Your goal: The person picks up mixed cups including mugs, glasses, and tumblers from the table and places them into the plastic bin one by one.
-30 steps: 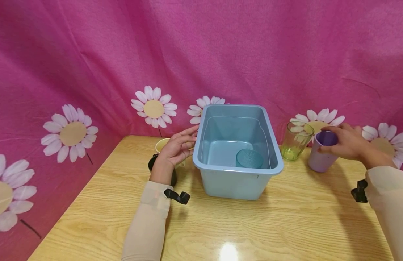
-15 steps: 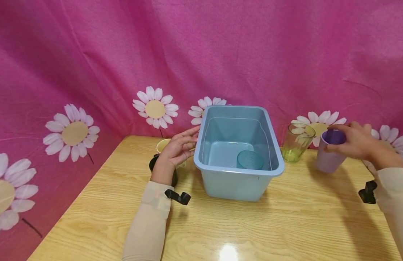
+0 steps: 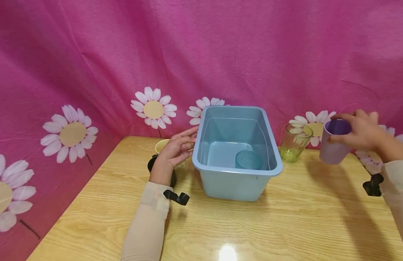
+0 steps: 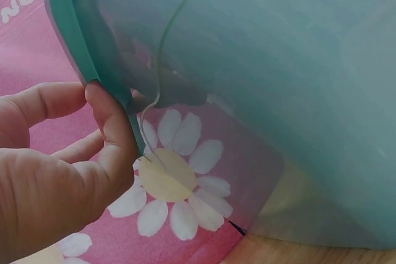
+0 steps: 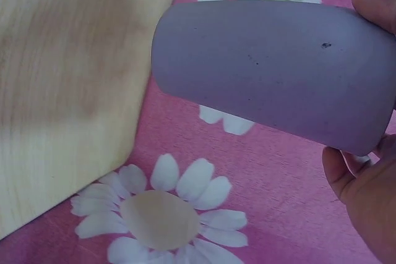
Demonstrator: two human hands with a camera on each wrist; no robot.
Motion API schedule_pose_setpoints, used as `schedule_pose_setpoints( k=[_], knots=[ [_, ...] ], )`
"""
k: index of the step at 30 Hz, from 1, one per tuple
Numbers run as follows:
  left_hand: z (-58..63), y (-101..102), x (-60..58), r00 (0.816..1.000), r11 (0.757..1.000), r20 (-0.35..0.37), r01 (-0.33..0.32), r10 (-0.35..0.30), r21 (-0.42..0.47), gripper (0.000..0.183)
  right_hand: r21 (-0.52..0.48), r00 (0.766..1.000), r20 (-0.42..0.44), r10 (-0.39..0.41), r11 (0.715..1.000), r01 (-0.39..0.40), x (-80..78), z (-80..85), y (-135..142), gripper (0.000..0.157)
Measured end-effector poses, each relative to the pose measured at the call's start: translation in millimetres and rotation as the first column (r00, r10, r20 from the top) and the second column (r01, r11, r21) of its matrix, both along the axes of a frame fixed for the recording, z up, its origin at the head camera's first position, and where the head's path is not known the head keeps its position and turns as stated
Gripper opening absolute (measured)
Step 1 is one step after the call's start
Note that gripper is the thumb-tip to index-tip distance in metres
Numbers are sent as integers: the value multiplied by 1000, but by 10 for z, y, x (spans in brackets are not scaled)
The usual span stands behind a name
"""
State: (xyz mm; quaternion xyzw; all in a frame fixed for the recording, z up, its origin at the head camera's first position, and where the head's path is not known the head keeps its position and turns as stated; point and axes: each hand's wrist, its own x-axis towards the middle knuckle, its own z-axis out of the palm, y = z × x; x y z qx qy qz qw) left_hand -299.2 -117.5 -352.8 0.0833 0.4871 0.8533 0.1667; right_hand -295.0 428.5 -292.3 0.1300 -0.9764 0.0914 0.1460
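My left hand [image 3: 178, 150] is beside the left wall of a blue-grey plastic tub [image 3: 235, 181], its fingers touching the rim from outside. The left wrist view shows bent fingertips against the tub's rim [image 4: 74, 35]. My right hand [image 3: 365, 132] grips a purple cup [image 3: 333, 148] by its upper part, mouth upward and slightly tilted, raised off the table. Seen close in the right wrist view, the purple cup [image 5: 266, 72] has small dark marks. A teal glass bowl [image 3: 248, 160] sits inside the tub at the near right.
Right of the tub stands a yellow-green clear glass [image 3: 294, 145]. A yellow cup [image 3: 161, 145] and a black mug [image 3: 173, 178] are partly hidden behind my left hand and wrist. The wooden table [image 3: 234, 224] ends at a pink flowered cloth [image 3: 240, 47].
My right hand has moved right and up with the purple cup, lifting it from the table away from the green glass. The left hand and the tub have stayed put.
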Motion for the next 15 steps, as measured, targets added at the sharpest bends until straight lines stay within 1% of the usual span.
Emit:
schedule_pose_setpoints(
  k=[2,6,9,15],
  knots=[
    [4,-6,4,1000,1000,-6,-2,2,-5,55,3,1000,4,2,1000,-2,1,62,-18,74],
    [-1,-8,-5,1000,1000,-14,3,-3,-6,55,27,999,-28,24,999,-23,-6,169,-33,72],
    [-5,-3,-12,1000,1000,-11,6,-6,2,54,37,999,-37,23,999,-22,-7,233,-49,71],
    [-9,-12,-5,1000,1000,-10,3,-3,2,55,44,1000,-19,7,999,-6,2,361,-86,70]
  ],
)
